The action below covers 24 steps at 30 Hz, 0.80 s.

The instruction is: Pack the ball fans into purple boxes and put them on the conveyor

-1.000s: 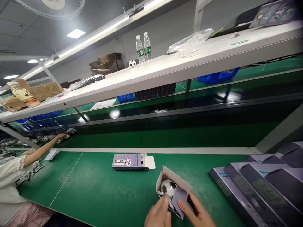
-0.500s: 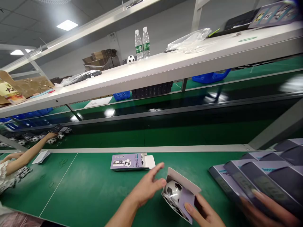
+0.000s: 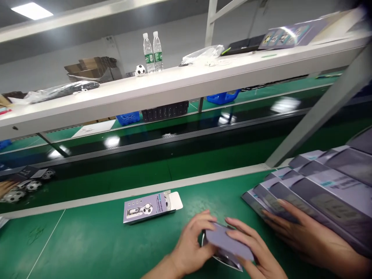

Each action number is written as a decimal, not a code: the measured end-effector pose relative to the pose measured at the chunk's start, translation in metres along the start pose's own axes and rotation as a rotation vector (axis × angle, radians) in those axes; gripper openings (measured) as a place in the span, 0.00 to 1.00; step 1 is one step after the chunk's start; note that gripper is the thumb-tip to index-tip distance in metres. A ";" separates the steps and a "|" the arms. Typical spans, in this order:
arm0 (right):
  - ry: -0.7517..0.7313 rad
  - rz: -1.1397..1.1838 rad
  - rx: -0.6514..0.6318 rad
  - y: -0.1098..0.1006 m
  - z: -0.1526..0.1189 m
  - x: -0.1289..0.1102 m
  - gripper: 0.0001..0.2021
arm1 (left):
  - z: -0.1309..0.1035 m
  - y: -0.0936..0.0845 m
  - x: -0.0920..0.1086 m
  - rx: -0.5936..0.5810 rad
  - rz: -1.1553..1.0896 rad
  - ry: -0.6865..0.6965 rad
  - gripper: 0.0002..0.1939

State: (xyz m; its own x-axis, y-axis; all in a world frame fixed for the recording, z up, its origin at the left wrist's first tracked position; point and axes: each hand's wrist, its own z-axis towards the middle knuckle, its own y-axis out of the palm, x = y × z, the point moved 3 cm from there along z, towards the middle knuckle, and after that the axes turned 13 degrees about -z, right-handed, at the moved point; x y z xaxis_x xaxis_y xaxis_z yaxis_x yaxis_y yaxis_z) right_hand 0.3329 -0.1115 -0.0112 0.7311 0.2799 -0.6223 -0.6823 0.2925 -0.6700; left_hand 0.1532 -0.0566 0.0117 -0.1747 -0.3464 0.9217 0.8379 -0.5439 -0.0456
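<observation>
Between my two hands is a small purple carton, held just above the green table. Its lid flap lies down over the end that faces me, and a dark gap shows beneath it. My left hand grips the carton's left side, fingers curled over the top edge. Fingers of my right hand press on the flap and wrap the right side. What lies inside is hidden now. Beyond my left hand, a second purple carton with a soccer-ball fan picture rests on the table, its white end flap open.
Several purple cartons are stacked at right, with another person's hand against them. Black-and-white balls sit at far left near another hand. A white shelf crosses above, carrying two water bottles and a ball.
The carton's flap has come down over the ball that showed inside. My left hand has moved from beside the carton onto it. The view has swung right.
</observation>
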 end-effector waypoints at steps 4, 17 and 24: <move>-0.443 -0.468 -0.109 -0.020 -0.002 -0.008 0.21 | 0.001 -0.015 0.003 -0.341 0.202 0.125 0.23; -0.578 -0.664 0.023 -0.023 0.003 -0.041 0.17 | 0.005 -0.010 0.016 -0.427 0.481 0.188 0.16; -0.533 -0.574 0.042 -0.022 -0.001 -0.035 0.16 | 0.005 -0.009 0.029 -0.379 0.516 0.220 0.17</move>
State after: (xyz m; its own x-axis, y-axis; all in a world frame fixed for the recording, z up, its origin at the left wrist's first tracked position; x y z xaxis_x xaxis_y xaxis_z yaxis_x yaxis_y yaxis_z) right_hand 0.3224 -0.1286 0.0255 0.8755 0.4723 0.1024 -0.2056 0.5557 -0.8055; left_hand 0.1434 -0.0575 0.0409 0.0645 -0.7595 0.6473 0.6096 -0.4836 -0.6281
